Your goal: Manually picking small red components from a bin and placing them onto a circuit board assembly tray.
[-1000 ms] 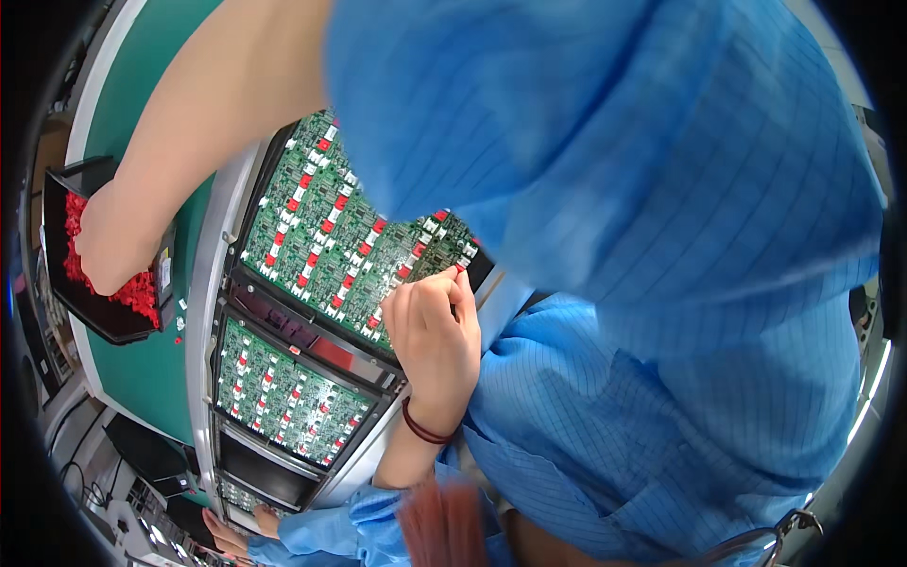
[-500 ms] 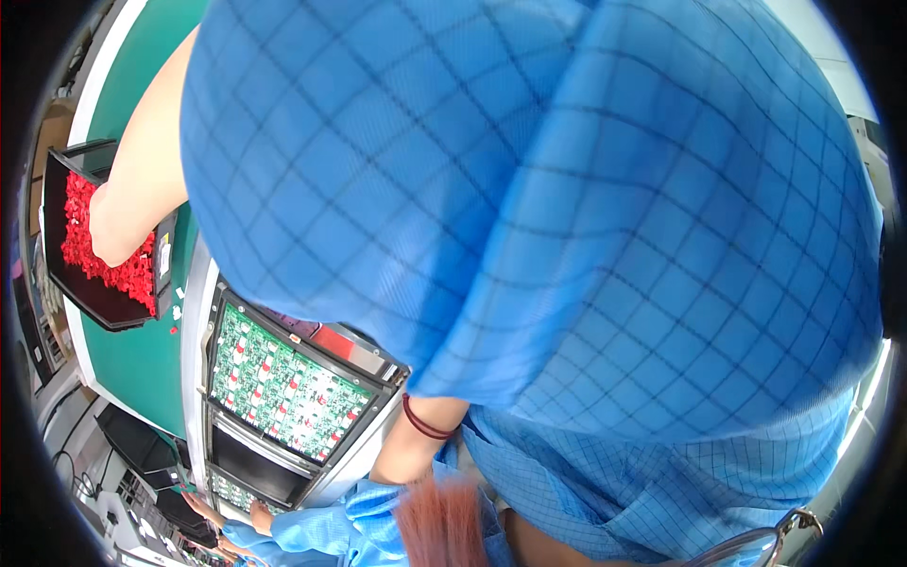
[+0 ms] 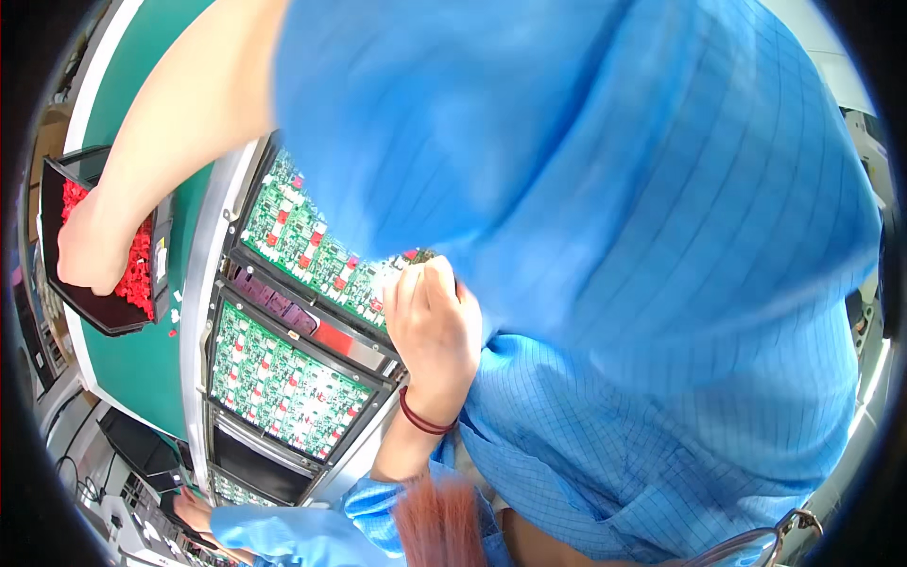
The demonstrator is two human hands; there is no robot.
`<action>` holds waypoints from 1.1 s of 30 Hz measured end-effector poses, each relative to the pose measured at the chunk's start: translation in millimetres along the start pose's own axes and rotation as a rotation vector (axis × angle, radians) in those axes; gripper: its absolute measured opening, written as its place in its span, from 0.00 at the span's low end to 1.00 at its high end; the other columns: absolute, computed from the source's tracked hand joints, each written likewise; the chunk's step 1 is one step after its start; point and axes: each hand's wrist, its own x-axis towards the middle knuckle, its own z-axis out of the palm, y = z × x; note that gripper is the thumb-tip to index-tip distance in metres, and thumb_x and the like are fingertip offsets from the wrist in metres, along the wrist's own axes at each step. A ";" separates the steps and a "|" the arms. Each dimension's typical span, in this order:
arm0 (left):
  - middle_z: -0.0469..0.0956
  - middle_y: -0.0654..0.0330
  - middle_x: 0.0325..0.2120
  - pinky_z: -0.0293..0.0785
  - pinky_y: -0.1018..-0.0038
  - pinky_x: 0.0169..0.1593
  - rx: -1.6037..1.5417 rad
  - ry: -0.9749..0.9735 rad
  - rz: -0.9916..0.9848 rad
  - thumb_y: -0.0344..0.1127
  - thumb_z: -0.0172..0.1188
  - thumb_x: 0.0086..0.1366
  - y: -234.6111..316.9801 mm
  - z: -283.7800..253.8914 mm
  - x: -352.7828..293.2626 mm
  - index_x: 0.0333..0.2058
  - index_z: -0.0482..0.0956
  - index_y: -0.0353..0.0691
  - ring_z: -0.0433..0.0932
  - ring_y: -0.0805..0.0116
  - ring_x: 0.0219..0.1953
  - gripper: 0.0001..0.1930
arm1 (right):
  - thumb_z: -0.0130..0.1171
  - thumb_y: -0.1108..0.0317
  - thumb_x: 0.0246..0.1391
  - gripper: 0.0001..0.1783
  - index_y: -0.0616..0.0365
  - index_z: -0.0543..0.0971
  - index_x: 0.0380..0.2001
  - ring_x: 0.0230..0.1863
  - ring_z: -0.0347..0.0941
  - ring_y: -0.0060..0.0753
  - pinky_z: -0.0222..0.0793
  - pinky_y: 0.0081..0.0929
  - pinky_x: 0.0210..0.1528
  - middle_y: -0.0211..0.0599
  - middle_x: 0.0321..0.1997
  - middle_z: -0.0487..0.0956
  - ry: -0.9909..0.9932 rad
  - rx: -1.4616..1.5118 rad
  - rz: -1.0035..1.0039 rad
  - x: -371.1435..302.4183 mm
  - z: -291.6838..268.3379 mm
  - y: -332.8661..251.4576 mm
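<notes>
My right hand (image 3: 93, 250) reaches into a black bin (image 3: 113, 321) at the left, over a heap of small red parts (image 3: 140, 269). Its fingers point down and are hidden, so I cannot tell what they hold. My left hand (image 3: 435, 326), with a dark red band (image 3: 425, 416) at the wrist, is at the edge of a panel of green circuit boards (image 3: 316, 250). Its fingers are curled closed; anything in them is hidden. Red and white parts stand on the boards. A blue checked sleeve (image 3: 453, 113) covers part of the panel.
Another framed board panel (image 3: 283, 378) lies beside the first, with a purple and red strip (image 3: 283, 307) between them. Beyond the metal rail (image 3: 194, 312) runs a green tabletop (image 3: 132, 369) bearing a few loose pieces. A co-worker's hand (image 3: 194, 510) shows at the lower left.
The blue sleeve has swung up and right, uncovering my left hand and more of the near board panel. My right hand has shifted left and slightly down within the bin.
</notes>
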 end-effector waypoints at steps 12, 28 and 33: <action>0.70 0.63 0.27 0.67 0.69 0.36 -0.124 0.030 -0.127 0.31 0.64 0.52 -0.7 -3.8 10.8 0.28 0.74 0.42 0.71 0.66 0.31 0.07 | 0.53 0.64 0.46 0.10 0.58 0.77 0.30 0.28 0.73 0.31 0.68 0.29 0.32 0.35 0.25 0.76 0.025 0.147 -0.125 13.4 43.1 59.8; 0.69 0.64 0.22 0.66 0.71 0.33 -0.052 -0.018 -0.054 0.31 0.64 0.51 3.3 -5.7 21.0 0.24 0.74 0.42 0.70 0.67 0.27 0.06 | 0.57 0.71 0.49 0.05 0.62 0.75 0.28 0.37 0.72 0.33 0.70 0.27 0.42 0.37 0.28 0.73 -0.095 -0.116 0.159 -113.7 111.5 109.0; 0.67 0.64 0.20 0.66 0.73 0.30 0.088 0.061 -0.002 0.31 0.63 0.52 7.8 -3.3 22.1 0.23 0.74 0.42 0.69 0.67 0.26 0.06 | 0.57 0.72 0.47 0.04 0.61 0.75 0.25 0.36 0.70 0.33 0.69 0.26 0.44 0.36 0.28 0.71 -0.030 -0.262 0.037 -110.4 116.8 110.6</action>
